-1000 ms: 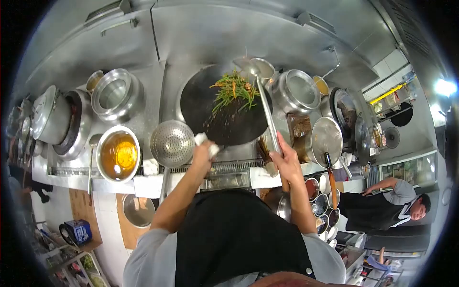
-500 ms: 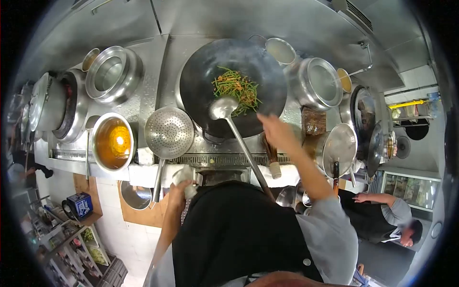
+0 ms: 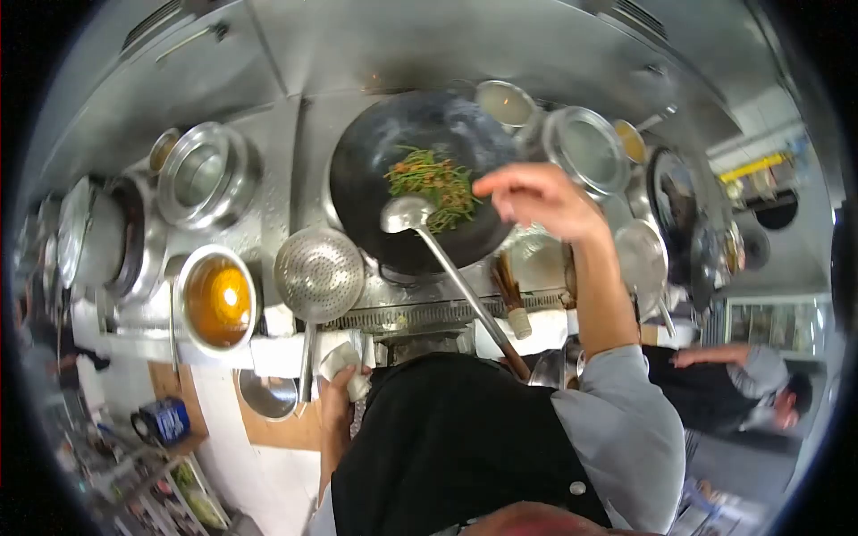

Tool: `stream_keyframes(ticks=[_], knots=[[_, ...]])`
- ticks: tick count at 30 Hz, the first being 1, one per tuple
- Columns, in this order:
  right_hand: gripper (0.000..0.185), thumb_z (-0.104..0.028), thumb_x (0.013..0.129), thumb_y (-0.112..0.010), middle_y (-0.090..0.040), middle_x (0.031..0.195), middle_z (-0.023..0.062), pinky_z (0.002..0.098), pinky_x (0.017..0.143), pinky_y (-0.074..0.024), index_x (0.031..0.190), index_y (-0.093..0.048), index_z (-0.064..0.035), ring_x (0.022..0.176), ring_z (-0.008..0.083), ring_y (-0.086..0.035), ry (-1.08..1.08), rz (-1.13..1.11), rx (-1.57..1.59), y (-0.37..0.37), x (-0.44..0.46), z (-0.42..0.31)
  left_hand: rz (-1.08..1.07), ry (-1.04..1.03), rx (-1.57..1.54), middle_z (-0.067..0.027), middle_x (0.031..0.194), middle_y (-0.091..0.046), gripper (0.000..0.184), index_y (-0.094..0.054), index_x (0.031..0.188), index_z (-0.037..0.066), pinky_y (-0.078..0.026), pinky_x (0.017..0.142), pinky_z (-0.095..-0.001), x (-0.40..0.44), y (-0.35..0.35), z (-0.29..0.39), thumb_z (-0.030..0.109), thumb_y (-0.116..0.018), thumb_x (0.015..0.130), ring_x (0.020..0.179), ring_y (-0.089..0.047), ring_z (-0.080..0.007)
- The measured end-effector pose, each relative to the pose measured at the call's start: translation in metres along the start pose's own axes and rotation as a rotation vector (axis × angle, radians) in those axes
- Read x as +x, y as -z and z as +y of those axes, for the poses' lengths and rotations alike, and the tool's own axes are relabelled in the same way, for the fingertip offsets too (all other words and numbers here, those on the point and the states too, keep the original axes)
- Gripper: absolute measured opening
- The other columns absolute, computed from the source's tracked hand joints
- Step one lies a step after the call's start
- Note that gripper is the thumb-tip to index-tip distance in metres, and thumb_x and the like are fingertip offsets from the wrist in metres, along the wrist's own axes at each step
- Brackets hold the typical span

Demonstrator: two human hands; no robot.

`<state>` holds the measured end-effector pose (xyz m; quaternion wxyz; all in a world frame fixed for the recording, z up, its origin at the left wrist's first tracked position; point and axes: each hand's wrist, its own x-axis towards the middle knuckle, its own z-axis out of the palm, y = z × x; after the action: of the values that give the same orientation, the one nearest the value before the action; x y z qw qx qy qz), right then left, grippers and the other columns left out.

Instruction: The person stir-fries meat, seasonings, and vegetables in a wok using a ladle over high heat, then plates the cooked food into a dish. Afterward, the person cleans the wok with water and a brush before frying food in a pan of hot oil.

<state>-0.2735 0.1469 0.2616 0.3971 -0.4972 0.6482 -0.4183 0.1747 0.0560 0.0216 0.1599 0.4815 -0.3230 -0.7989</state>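
My left hand [image 3: 338, 395] is closed around a folded white cloth [image 3: 347, 364] beside the black apron. My right hand [image 3: 541, 198] is raised near the right rim of a black wok [image 3: 371, 147]. Its index finger points left, the other fingers are partly bent, and I see nothing held in it. Green beans [image 3: 438, 183] with orange-brown bits lie in the wok. A steel ladle [image 3: 407, 214] rests with its bowl against the beans, its handle slanting down to the front edge, untouched by either hand.
Left of the wok are a perforated skimmer [image 3: 320, 275] and a pot of orange oil [image 3: 216, 299]. A bamboo brush [image 3: 508, 284] lies right of the ladle handle. Metal pots [image 3: 585, 152] line the back right. Another person [image 3: 724, 375] stands at the right.
My right hand has lifted up and away from the beans, toward the right. The cloth stays in my left hand. The whole view has shifted slightly.
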Motion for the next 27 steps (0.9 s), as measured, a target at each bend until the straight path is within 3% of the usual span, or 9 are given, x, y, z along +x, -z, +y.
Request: stream_keyframes(ticks=[2, 5, 9, 12, 15, 20, 23, 25, 27], knots=[[0.014, -0.007, 0.091, -0.069, -0.069, 0.091, 0.0106, 0.0308, 0.057, -0.0507, 0.101, -0.073, 0.002, 0.065, 0.021, -0.063, 0.725, -0.093, 0.308, -0.051, -0.035, -0.051, -0.089, 0.03, 0.066, -0.0125, 0.097, -0.072, 0.037, -0.061, 0.125, -0.004, -0.057, 0.075, -0.0354, 0.024, -0.001, -0.003, 0.009, -0.068, 0.09, 0.084, -0.07, -0.0227], [0.025, -0.01, 0.103, -0.052, -0.057, 0.083, 0.0035, 0.033, 0.046, -0.0394, 0.109, -0.076, -0.0048, 0.06, 0.0179, -0.057, 0.981, -0.602, 0.441, -0.103, -0.076, -0.142, -0.289, 0.01, 0.221, -0.0145, 0.101, -0.073, 0.038, -0.058, 0.13, -0.001, -0.058, 0.073, -0.0338, 0.058, -0.025, 0.012, 0.009, -0.066, 0.094, 0.086, -0.071, -0.0223], [0.026, -0.016, 0.105, -0.052, -0.055, 0.081, 0.0037, 0.0326, 0.046, -0.0385, 0.112, -0.074, -0.0047, 0.059, 0.0189, -0.056, 1.165, -0.353, 0.424, -0.161, -0.116, -0.15, -0.477, 0.025, 0.091, -0.014, 0.101, -0.072, 0.04, -0.055, 0.133, 0.005, -0.058, 0.068, -0.0341, 0.069, -0.058, 0.027, 0.032, -0.06, 0.104, 0.078, -0.07, -0.024], [0.026, -0.029, 0.097, -0.07, -0.072, 0.099, 0.0151, 0.0395, 0.073, -0.0555, 0.1, -0.073, -0.0041, 0.091, 0.0298, -0.071, 0.684, 0.167, 0.181, -0.16, -0.134, -0.058, -0.463, 0.195, 0.017, -0.01, 0.093, -0.07, 0.052, -0.061, 0.12, 0.01, -0.056, 0.063, -0.0355, 0.099, -0.069, 0.023, 0.057, -0.044, 0.106, 0.073, -0.067, -0.0257], [0.074, -0.034, 0.087, -0.077, -0.066, 0.12, 0.0256, 0.05, 0.091, -0.0543, 0.152, -0.047, -0.0134, 0.108, 0.0412, -0.067, -0.29, 0.562, -0.895, -0.197, -0.13, 0.105, -0.442, 0.165, 0.064, -0.0069, 0.09, -0.069, 0.061, -0.063, 0.113, 0.015, -0.053, 0.061, -0.0404, 0.114, -0.09, 0.03, 0.071, -0.04, 0.102, 0.074, -0.066, -0.0265], [0.069, -0.013, 0.092, -0.057, -0.07, 0.087, 0.0268, 0.0568, 0.075, -0.0558, 0.157, -0.035, -0.0126, 0.077, 0.0476, -0.069, -0.309, 0.571, -0.823, -0.274, -0.128, 0.2, -0.292, 0.191, 0.05, -0.0078, 0.094, -0.07, 0.042, -0.062, 0.111, 0.013, -0.051, 0.058, -0.0395, 0.187, -0.141, 0.022, 0.053, -0.062, 0.099, 0.073, -0.065, -0.0258], [0.069, -0.014, 0.093, -0.057, -0.07, 0.091, 0.0292, 0.0584, 0.08, -0.0537, 0.157, -0.033, -0.0106, 0.085, 0.0493, -0.069, -0.551, 0.451, -0.643, -0.309, -0.161, 0.156, -0.317, 0.175, 0.209, -0.0101, 0.095, -0.07, 0.026, -0.061, 0.114, 0.012, -0.049, 0.054, -0.0369, 0.191, -0.141, 0.017, 0.031, -0.066, 0.097, 0.068, -0.065, -0.0259], [0.076, -0.02, 0.093, -0.061, -0.068, 0.11, 0.0327, 0.054, 0.089, -0.0542, 0.161, -0.028, -0.0137, 0.099, 0.0512, -0.067, -0.176, 0.526, -0.598, -0.312, -0.2, 0.148, -0.234, 0.143, 0.125, -0.0093, 0.081, -0.069, 0.013, -0.064, 0.101, 0.011, -0.048, 0.051, -0.0348, 0.138, -0.133, 0.033, 0.019, -0.061, 0.091, 0.062, -0.064, -0.0245], [0.079, -0.02, 0.092, -0.061, -0.067, 0.117, 0.0335, 0.0525, 0.092, -0.0539, 0.162, -0.027, -0.014, 0.103, 0.0499, -0.067, -0.295, 0.363, -0.611, -0.279, -0.202, 0.127, -0.219, 0.146, 0.137, -0.0099, 0.082, -0.07, 0.014, -0.064, 0.099, 0.009, -0.047, 0.05, -0.0345, 0.139, -0.128, 0.033, 0.021, -0.062, 0.092, 0.062, -0.064, -0.0242]])
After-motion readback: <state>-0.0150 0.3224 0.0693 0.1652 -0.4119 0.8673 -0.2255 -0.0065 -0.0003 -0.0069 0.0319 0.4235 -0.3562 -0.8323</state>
